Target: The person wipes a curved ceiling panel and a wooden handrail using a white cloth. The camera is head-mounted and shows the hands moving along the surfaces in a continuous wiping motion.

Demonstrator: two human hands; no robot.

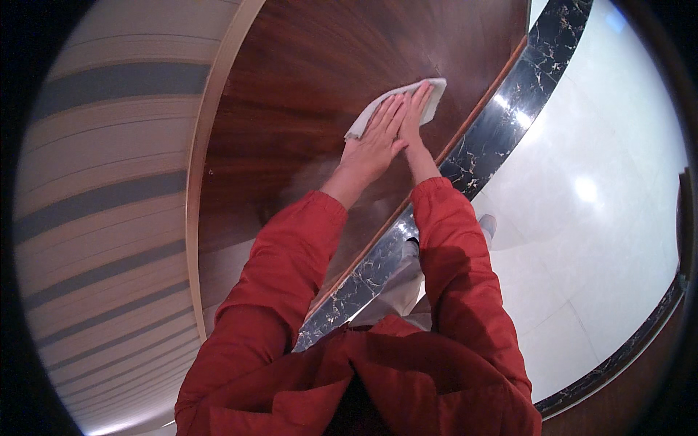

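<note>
A pale folded cloth (436, 98) lies flat against a dark reddish-brown wood panel (305, 71). My left hand (373, 136) presses on the cloth with its fingers extended and close together; its thumb points toward the other hand. Beside it and touching it, my right hand (413, 120) rests its fingertips on the cloth's right part. Neither hand's fingers are curled around the cloth. Parts of the cloth under both hands are hidden. Red sleeves cover both arms to the wrists.
A light trim strip (195, 163) edges the panel at left, beside striped wall covering (109, 152). Black veined marble (491, 131) borders the panel's other edge. Pale glossy floor (589, 136) lies at right, with a shoe (488, 224) of mine on it.
</note>
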